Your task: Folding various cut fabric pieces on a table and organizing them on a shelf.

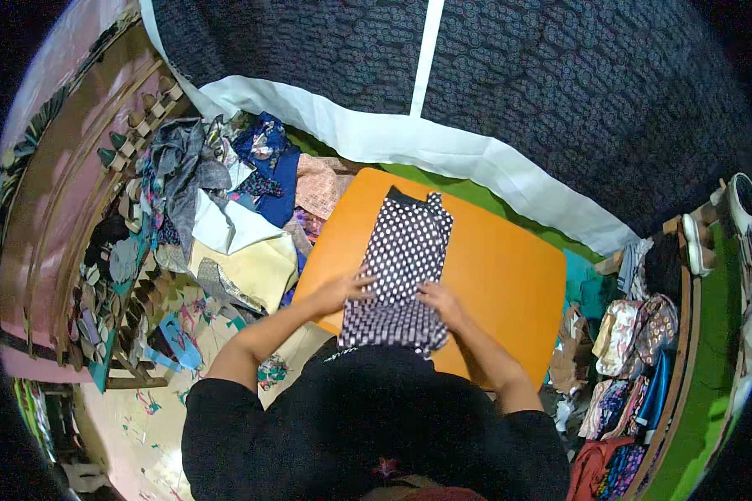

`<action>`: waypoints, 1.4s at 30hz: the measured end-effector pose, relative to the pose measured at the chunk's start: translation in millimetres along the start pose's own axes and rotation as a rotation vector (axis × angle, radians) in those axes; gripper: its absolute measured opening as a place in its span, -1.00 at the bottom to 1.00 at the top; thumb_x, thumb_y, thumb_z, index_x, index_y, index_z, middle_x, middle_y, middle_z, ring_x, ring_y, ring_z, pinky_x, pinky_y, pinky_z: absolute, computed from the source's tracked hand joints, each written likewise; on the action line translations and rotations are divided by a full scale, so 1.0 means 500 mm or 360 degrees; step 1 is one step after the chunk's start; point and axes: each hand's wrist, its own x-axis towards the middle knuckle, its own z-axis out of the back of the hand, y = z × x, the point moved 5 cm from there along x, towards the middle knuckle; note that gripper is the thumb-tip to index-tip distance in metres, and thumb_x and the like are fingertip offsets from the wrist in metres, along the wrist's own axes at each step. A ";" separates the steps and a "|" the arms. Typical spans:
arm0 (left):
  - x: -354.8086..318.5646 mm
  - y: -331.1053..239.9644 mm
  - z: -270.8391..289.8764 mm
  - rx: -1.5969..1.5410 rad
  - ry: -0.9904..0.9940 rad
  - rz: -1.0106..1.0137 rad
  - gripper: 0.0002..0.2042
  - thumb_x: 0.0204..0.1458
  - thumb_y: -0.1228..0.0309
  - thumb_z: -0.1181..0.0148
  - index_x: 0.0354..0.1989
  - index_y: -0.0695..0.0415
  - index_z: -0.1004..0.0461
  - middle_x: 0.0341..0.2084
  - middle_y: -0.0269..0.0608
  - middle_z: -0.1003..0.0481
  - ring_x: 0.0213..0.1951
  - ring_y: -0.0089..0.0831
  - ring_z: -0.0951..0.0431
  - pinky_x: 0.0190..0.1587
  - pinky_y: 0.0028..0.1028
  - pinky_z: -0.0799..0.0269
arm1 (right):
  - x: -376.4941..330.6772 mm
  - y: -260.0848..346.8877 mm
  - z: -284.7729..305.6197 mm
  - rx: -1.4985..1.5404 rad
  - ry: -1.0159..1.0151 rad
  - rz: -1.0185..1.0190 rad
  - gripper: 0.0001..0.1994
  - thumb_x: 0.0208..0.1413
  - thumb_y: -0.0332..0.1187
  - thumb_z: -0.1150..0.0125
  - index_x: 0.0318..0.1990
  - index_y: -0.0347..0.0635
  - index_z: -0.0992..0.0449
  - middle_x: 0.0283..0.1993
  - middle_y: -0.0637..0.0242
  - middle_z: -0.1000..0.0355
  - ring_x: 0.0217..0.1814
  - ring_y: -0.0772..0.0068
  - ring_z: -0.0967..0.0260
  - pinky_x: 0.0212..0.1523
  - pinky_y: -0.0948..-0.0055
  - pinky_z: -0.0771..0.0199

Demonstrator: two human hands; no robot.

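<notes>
A black cloth piece with white dots (408,250) lies lengthwise on an orange table (501,275). It looks folded into a narrow strip with a solid black patch at its far end. The near part is smeared by motion and reaches the table's front edge. My left hand (347,290) rests at the cloth's left edge, fingers stretched over it. Across from it, my right hand (441,304) touches the right edge with its fingers apart, slightly blurred.
Left of the table is a heap of mixed fabrics, with a pale yellow cloth (255,271) nearest. A wooden rack (109,192) stands at far left. Folded garments (622,401) fill a shelf at right. A dark patterned curtain (543,100) hangs behind. Scraps litter the floor (134,426).
</notes>
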 end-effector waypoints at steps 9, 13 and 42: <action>0.008 -0.003 0.026 0.0156 0.0102 -0.0018 -0.49 -0.28 0.34 -0.11 -0.02 -0.15 -0.25 0.14 -0.25 0.02 0.17 -0.18 0.06 0.14 -0.16 0.13 | 0.061 0.068 0.072 -0.0206 0.0614 -0.0149 -0.30 -0.47 -0.34 -0.24 0.03 0.15 -0.20 0.15 0.34 -0.05 0.10 0.31 -0.09 0.13 -0.07 0.26; 0.014 0.044 0.019 -0.0116 -0.0163 -0.0120 -0.62 -0.21 0.33 -0.02 -0.10 -0.04 -0.33 -0.01 -0.13 -0.21 0.07 -0.15 -0.13 0.07 -0.31 -0.08 | 0.094 0.022 0.039 0.0072 0.0686 -0.0183 -0.55 -0.23 -0.25 -0.07 -0.05 0.05 -0.31 0.05 0.27 -0.19 0.04 0.25 -0.16 0.17 0.12 0.19; 0.145 -0.038 0.097 0.0132 -0.0810 0.0937 -0.39 -0.24 0.01 -0.04 0.08 -0.19 -0.12 0.16 -0.07 0.10 0.18 -0.07 0.15 0.08 0.07 0.28 | 0.186 0.137 0.181 0.0051 -0.0957 -0.0993 -0.54 -0.15 -0.32 -0.02 -0.05 -0.33 -0.15 0.05 -0.09 -0.01 0.10 -0.05 0.06 0.09 0.13 0.09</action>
